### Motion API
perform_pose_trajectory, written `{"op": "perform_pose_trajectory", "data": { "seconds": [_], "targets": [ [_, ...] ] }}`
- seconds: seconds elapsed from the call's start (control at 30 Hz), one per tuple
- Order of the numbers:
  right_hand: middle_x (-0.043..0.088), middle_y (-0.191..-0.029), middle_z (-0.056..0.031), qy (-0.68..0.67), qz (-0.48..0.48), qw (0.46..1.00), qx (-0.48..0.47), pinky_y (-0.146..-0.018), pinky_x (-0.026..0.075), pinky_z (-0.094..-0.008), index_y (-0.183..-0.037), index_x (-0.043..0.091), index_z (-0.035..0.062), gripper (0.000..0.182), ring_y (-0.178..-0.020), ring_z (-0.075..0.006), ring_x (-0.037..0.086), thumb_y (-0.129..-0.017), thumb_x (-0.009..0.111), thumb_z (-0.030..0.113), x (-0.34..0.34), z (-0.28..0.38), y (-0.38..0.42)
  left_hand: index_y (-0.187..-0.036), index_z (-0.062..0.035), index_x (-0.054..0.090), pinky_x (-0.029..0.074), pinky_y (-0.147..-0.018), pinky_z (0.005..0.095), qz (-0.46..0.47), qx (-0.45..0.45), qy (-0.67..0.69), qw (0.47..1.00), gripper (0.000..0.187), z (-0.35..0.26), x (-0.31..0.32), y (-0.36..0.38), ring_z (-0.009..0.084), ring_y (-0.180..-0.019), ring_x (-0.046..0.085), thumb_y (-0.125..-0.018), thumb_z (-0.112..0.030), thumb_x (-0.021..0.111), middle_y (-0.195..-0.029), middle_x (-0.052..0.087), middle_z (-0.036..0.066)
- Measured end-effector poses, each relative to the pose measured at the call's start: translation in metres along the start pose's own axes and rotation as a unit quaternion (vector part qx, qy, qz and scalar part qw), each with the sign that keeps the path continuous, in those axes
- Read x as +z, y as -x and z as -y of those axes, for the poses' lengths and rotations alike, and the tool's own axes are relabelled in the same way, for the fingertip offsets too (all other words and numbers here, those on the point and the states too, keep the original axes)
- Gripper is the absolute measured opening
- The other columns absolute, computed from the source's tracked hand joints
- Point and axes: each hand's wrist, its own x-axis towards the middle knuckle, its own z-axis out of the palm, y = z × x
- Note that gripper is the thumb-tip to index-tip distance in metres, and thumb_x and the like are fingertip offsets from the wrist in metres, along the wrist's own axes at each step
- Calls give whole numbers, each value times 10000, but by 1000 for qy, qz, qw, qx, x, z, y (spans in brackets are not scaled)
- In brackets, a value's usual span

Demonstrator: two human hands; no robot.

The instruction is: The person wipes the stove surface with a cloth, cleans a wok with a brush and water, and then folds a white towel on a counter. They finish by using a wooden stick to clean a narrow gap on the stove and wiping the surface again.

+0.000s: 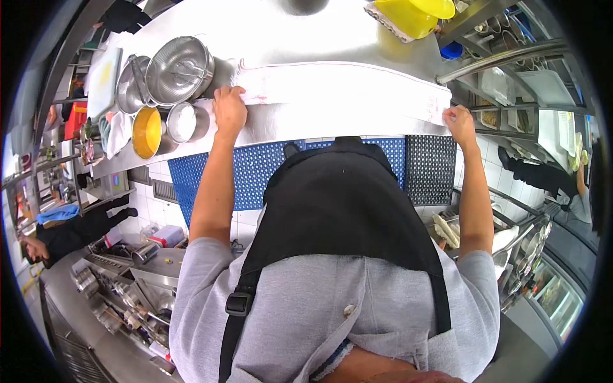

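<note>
A long white cloth (pixel 351 84) with thin red edging lies stretched flat across the steel table (pixel 306 121) in front of me. My left hand (pixel 230 112) is closed at the cloth's near left corner, fingers bent over its edge. At the opposite end, my right hand (pixel 461 124) pinches the near right corner between thumb and fingers. Close to my left hand stand a steel pot (pixel 183 122) with pale contents and a container of yellow liquid (pixel 147 132). Behind these sits a large steel colander (pixel 179 71) with a whisk-like wire tool inside.
A second steel strainer (pixel 132 86) and a white cutting board (pixel 104 83) are at the left. Yellow bowls (pixel 408 16) rest at the far right of the table. Shelving (pixel 511 83) flanks the right side. Other people (pixel 83 233) in dark clothes stand nearby.
</note>
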Motion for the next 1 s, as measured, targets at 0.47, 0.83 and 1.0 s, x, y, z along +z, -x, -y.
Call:
{"op": "perform_pose_trajectory", "data": {
  "seconds": [0.47, 0.83, 1.0],
  "targets": [
    [681, -1060, -147, 30, -90, 995, -31, -853, 527, -488, -1056, 692, 59, 184, -977, -395, 667, -875, 675, 91, 24, 20, -50, -1095, -106, 758, 457, -974, 508, 44, 44, -23, 998, 267, -4, 19, -72, 323, -1173, 579, -891, -104, 585, -1123, 695, 120],
    [690, -928, -46, 12, -100, 994, -37, -888, 436, -433, -948, 672, 102, 169, -1000, -269, 619, -796, 731, 58, 3, 28, -43, -934, -65, 646, 457, -906, 495, 6, 92, 39, 995, 128, 1, 1, -66, 340, -1084, 601, -811, -62, 679, -1005, 687, 124],
    [662, -907, -42, 36, -115, 992, -39, -878, 432, -437, -933, 663, 95, 191, -976, -265, 612, -776, 751, 30, 1, 23, -24, -906, -71, 652, 461, -889, 484, -39, 92, 39, 994, 130, 5, 0, -45, 344, -1076, 598, -789, -22, 680, -996, 678, 119]
  ]
}}
